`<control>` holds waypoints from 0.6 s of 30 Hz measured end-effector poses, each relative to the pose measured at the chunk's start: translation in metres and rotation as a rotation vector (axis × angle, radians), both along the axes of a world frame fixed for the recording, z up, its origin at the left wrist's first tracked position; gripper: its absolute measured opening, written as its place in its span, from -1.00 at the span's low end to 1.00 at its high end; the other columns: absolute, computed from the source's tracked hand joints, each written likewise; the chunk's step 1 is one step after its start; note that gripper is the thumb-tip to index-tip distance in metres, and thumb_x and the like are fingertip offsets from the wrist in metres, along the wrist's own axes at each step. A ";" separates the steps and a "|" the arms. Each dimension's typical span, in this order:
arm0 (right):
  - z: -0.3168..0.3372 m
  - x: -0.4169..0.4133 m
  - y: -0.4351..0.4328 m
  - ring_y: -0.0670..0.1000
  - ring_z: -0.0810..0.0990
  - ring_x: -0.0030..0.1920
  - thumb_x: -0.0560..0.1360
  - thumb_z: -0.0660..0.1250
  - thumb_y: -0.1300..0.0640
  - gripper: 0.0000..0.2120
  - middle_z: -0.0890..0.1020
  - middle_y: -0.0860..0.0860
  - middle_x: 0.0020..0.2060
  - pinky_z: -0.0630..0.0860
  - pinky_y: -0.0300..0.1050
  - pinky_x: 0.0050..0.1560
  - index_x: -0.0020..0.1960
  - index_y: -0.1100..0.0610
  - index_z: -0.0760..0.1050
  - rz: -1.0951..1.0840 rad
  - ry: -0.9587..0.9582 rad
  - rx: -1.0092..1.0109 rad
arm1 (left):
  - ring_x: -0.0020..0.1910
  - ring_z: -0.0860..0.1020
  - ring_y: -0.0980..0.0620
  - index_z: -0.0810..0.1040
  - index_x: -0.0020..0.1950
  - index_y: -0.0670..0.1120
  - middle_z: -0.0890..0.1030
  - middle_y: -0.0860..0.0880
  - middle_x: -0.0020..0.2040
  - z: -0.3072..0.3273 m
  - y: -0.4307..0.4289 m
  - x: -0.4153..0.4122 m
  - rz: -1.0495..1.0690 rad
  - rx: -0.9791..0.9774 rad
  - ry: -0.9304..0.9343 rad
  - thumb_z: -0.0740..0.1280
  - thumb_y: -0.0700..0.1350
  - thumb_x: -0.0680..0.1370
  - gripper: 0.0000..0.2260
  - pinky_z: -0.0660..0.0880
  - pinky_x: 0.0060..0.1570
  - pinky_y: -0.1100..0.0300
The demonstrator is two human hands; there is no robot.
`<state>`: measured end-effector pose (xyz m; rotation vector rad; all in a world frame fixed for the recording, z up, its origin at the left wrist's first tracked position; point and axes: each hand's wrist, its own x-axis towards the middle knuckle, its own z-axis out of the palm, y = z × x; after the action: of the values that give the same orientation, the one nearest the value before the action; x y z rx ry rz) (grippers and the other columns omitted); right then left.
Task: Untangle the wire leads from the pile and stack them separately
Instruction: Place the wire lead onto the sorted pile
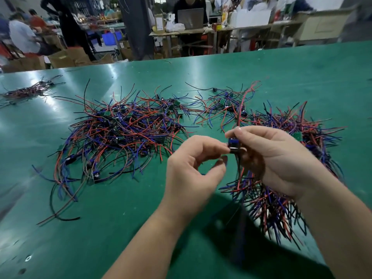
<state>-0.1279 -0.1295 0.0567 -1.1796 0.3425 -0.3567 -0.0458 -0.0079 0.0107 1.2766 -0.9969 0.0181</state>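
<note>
Left hand [193, 168] and right hand [281, 164] pinch one small blue component [233, 146]. The right forearm [332, 228] hides part of the stacked leads [267, 210] below.

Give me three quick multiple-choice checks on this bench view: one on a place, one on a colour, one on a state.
1. Where on the table does the small separate wire bundle lie?
A. far left
B. near right corner
C. dead centre

2. What colours are the leads in the big central pile?
A. yellow and white
B. red, blue and black
C. all green

3. What are the left hand and right hand doing?
A. resting flat
B. both pinching one small blue-and-black component
C. holding nothing

Answers:
1 A, it sits by the far left edge.
2 B, those three colours run all through the pile.
3 B, fingertips of both hands meet on the component above the table.
</note>
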 end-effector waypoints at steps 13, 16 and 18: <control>0.001 -0.004 -0.003 -0.12 0.45 -0.55 0.15 0.47 0.13 -0.78 0.54 0.07 -0.46 0.35 -0.38 -0.58 -0.29 0.25 0.63 0.017 0.054 -0.195 | -0.48 0.61 0.06 0.68 -0.37 -0.07 0.59 -0.03 -0.45 0.020 0.004 0.000 -0.346 0.141 0.781 0.51 -0.10 0.28 -0.92 0.52 -0.47 0.28; 0.001 -0.005 -0.003 -0.12 0.47 -0.54 0.17 0.47 0.16 -0.88 0.56 0.04 -0.47 0.37 -0.37 -0.55 -0.35 0.21 0.62 0.005 0.059 -0.205 | -0.47 0.61 0.06 0.69 -0.32 -0.08 0.60 -0.04 -0.43 0.018 0.002 -0.002 -0.361 0.162 0.789 0.53 -0.14 0.26 -0.94 0.52 -0.46 0.30; 0.003 -0.006 -0.004 -0.13 0.46 -0.56 0.21 0.44 0.19 -0.91 0.54 0.02 -0.52 0.35 -0.37 -0.57 -0.35 0.21 0.59 -0.022 0.056 -0.224 | -0.46 0.59 0.05 0.68 -0.30 -0.10 0.61 -0.06 -0.41 0.015 0.002 -0.002 -0.355 0.204 0.774 0.49 -0.09 0.20 -0.87 0.52 -0.44 0.28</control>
<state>-0.1341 -0.1337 0.0600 -1.4084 0.3715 -0.3889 -0.0477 -0.0058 0.0260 1.1234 -0.5361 -0.8112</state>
